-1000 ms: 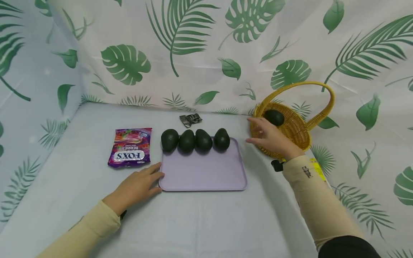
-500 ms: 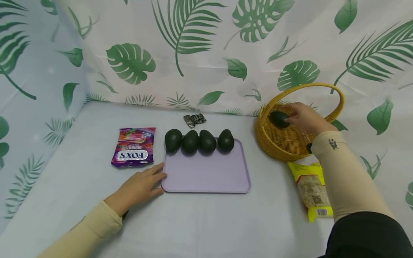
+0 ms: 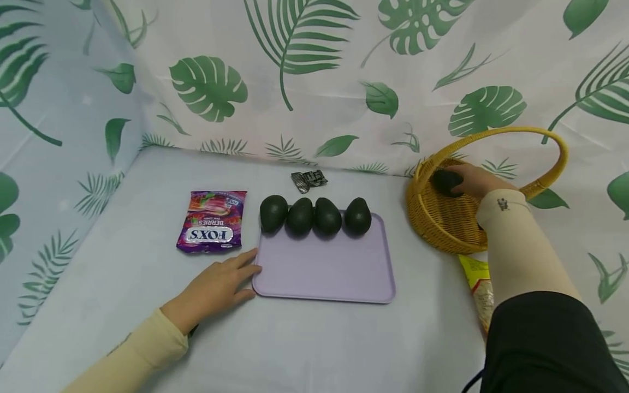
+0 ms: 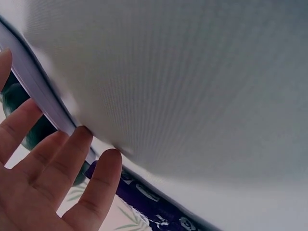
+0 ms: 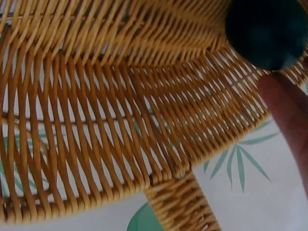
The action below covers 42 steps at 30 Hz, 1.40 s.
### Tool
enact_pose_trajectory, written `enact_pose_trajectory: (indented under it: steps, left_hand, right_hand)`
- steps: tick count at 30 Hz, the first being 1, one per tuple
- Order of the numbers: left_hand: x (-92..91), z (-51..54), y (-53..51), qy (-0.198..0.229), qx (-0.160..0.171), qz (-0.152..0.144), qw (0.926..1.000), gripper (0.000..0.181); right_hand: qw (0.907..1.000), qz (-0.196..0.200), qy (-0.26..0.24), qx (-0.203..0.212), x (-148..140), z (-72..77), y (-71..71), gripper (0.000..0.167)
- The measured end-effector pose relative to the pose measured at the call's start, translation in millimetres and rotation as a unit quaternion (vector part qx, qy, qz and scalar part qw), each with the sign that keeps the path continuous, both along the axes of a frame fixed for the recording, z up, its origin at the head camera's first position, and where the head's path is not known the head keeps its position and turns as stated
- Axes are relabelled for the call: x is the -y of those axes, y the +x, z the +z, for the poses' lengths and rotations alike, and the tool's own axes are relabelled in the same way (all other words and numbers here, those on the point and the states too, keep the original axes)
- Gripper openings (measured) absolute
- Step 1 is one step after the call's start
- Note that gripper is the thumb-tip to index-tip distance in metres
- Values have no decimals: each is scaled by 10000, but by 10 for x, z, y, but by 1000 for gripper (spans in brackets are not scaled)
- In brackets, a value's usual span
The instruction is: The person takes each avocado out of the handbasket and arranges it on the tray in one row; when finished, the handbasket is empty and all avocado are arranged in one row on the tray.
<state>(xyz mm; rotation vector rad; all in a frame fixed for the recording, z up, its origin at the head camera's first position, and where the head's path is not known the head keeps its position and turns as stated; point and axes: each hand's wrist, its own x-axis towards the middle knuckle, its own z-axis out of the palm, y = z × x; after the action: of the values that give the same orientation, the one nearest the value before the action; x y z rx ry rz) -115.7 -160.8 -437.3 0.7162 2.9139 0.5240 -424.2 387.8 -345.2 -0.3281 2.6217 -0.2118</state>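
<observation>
My left hand (image 3: 216, 286) rests with its fingers extended against the left edge of a lilac tray (image 3: 324, 270). In the left wrist view the fingertips (image 4: 113, 161) touch the tray's side. Several dark avocados (image 3: 327, 217) stand in a row along the tray's far edge. At the right, my right hand (image 3: 475, 181) reaches under the handle of a yellow wicker basket (image 3: 432, 232) and grips another avocado (image 3: 444, 183) inside it. The right wrist view has one finger against that avocado (image 5: 267, 33); the rest of the grip is out of sight.
A purple Fox's Berries candy bag (image 3: 212, 221) lies left of the tray. Small dark wrappers (image 3: 308, 180) lie behind it. Below the basket, a yellow packet (image 3: 479, 284) is partly covered by the right arm. A leaf-patterned cloth backdrop (image 3: 334, 109) rises behind the table.
My right hand has moved from the basket's left rim over into the basket and taken hold of the avocado. The left hand stays at the tray. The head view has shifted slightly.
</observation>
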Motion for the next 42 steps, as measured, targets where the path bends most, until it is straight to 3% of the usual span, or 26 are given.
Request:
enact_pose_trajectory:
  steps: [4, 11, 21, 31, 42]
  left_hand:
    - [-10, 1, 2, -16, -7, -12, 10000, 48]
    - [-2, -2, -8, -71, 60, 28, 10000, 47]
    - [-13, -10, -5, -11, 113, 43, 9999, 46]
    - [-26, 11, -13, 2, 24, 0, 10000, 46]
    - [-14, 17, 7, -23, -25, -25, 10000, 47]
  right_hand:
    - [9995, -222, 90, 202, -65, -44, 2, 73]
    - [9991, -372, 192, 52, -140, -117, 28, 80]
    - [9966, -755, -127, 319, -163, -163, 81, 89]
    - [9981, -575, 145, 192, -144, -99, 166, 91]
    - [9991, -133, -67, -404, 54, 103, 289, 82]
